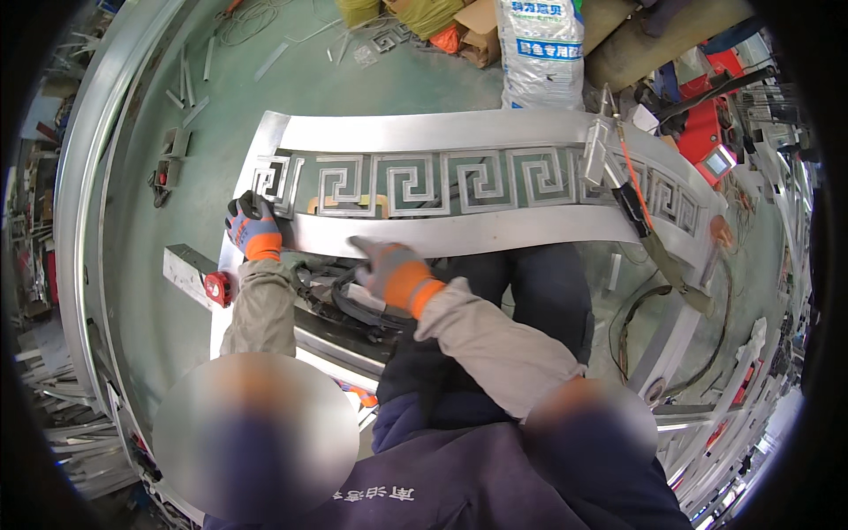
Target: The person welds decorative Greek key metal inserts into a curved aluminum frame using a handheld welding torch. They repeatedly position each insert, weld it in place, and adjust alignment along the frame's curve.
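Observation:
A long silvery metal frame (371, 132) with curved bands lies across in front of me, with a row of square-spiral fretwork pieces (411, 185) between its bands. At the left end, a fretwork piece (276, 184) sits slightly askew from the row. My left hand (253, 230), in a grey and orange glove, is closed at the lower edge of that piece, its dark fingertips curled on it. My right hand (393, 272), gloved alike, is over the lower band (459, 232) with the forefinger stretched out and nothing visible in it; its other fingers are partly hidden.
A red tape measure (217, 288) rests beside a square metal tube (188, 269) on the left. Across the frame's right part lies a torch-like tool (649, 231) with an orange hose. Beyond stand a white sack (543, 62) and a red machine (704, 132). Dark cables (353, 305) lie below the frame.

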Motion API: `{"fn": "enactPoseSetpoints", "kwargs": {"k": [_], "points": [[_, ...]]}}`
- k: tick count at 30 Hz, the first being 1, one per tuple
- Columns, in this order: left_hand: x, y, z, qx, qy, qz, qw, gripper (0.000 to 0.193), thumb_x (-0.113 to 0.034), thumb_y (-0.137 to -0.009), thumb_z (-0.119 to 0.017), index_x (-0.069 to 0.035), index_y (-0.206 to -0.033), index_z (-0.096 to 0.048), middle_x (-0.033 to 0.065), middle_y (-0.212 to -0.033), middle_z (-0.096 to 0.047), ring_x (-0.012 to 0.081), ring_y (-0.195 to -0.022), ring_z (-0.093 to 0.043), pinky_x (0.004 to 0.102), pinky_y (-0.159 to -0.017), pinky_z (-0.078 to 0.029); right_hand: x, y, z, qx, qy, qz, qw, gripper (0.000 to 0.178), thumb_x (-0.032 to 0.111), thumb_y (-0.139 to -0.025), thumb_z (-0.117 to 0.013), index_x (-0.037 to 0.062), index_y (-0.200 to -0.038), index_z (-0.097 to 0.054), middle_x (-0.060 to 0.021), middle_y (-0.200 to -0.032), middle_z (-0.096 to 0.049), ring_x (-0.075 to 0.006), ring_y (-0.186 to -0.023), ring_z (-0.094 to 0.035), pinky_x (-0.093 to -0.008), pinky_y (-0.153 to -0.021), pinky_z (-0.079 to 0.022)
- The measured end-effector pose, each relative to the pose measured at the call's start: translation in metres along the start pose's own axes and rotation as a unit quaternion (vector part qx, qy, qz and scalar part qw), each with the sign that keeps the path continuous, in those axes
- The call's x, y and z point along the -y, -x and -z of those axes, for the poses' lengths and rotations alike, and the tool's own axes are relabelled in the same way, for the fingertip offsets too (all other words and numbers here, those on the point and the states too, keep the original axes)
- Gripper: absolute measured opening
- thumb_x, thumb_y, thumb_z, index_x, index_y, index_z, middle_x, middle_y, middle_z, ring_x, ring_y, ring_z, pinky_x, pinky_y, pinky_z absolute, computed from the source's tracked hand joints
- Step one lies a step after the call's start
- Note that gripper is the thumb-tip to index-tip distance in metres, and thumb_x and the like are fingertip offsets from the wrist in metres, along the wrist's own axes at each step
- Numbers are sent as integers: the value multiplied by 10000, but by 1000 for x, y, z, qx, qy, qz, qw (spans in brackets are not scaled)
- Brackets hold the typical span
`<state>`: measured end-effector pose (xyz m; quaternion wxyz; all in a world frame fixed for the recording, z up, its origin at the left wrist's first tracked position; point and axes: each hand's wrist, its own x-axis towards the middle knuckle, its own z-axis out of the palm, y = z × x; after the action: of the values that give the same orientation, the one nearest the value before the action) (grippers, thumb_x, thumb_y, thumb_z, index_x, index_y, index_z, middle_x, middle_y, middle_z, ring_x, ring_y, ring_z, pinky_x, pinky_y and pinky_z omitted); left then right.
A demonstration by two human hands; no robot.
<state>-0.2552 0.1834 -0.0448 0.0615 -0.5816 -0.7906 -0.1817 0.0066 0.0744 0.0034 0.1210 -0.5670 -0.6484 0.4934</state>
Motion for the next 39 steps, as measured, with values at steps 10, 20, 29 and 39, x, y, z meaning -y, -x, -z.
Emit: {"fn": "enactPoseSetpoints", "kwargs": {"k": [10, 20, 29, 39], "points": [[37, -24, 7, 145, -153, 107, 972, 630, -462, -785, -676, -171, -1329, -548, 150, -1327, -546, 353, -1161, -545, 454, -969, -448, -136, 48, 110, -363, 62, -169, 914, 361, 218, -777, -669, 145, -1130, -656, -140, -936, -680, -346, -911, -639, -424, -818, -513], [-98, 38, 11, 212, 45, -84, 973, 597, -367, -805, -679, -188, -1346, -501, 175, -1148, -626, 365, -1087, -574, 443, -953, -450, -147, 43, 159, -254, 109, -323, 905, 400, 299, -813, -646, 76, -1144, -656, -165, -1156, -661, -349, -1087, -619, -427, -945, -495], [-111, 26, -17, 338, -96, 5, 936, 563, -395, -803, -629, -64, -1255, -579, 157, -1239, -628, 326, -1161, -587, 403, -980, -456, -153, 8, 169, -126, 169, -376, 902, 364, 311, -837, -639, 51, -1087, -688, -182, -1153, -667, -380, -1080, -631, -451, -895, -528], [-97, 26, -20, 329, -65, 1, 942, 480, -363, -833, -618, -107, -1237, -582, 158, -1189, -631, 353, -1126, -582, 423, -959, -453, -140, 11, 168, -164, 173, -404, 883, 328, 282, -859, -598, 88, -1105, -694, -137, -1216, -654, -350, -1112, -630, -441, -894, -532]]}}
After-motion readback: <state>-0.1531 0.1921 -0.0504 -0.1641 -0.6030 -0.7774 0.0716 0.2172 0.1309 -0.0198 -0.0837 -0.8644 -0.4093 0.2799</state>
